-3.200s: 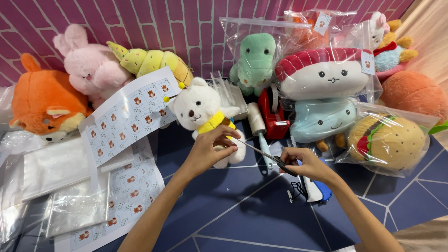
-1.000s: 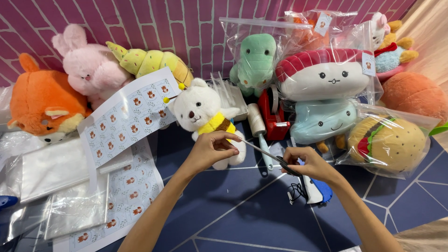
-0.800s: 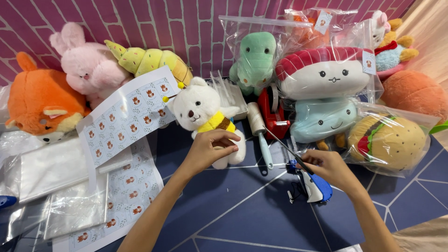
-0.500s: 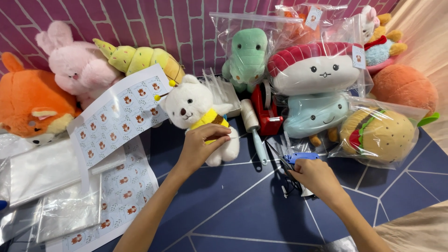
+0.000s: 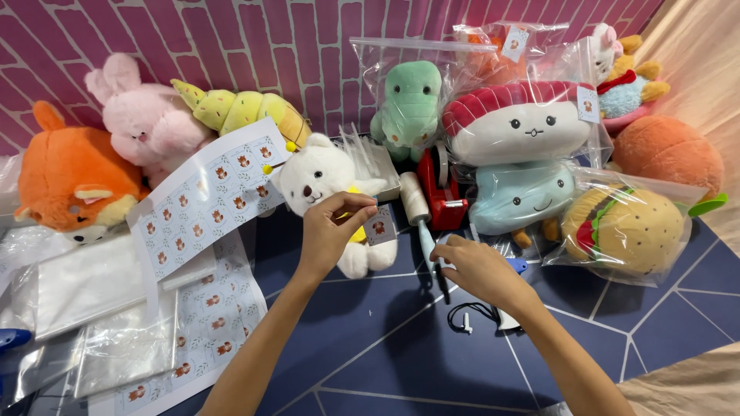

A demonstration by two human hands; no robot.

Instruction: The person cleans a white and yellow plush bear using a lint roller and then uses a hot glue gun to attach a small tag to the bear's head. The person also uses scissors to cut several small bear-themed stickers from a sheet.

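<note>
- My left hand pinched a small square paper tag with a brown animal print, thumb and fingers closed on its upper edge.
- The tag hung against the white plush bear with a yellow scarf, which sat upright on the dark blue tiled floor.
- My right hand lay just right of the bear, palm down, fingers curled over a light blue tagging tool; grip could not be told.
- Hands apart, tag between them, nearer the left.
- Sheet of matching printed tags leaned left of the bear.
</note>
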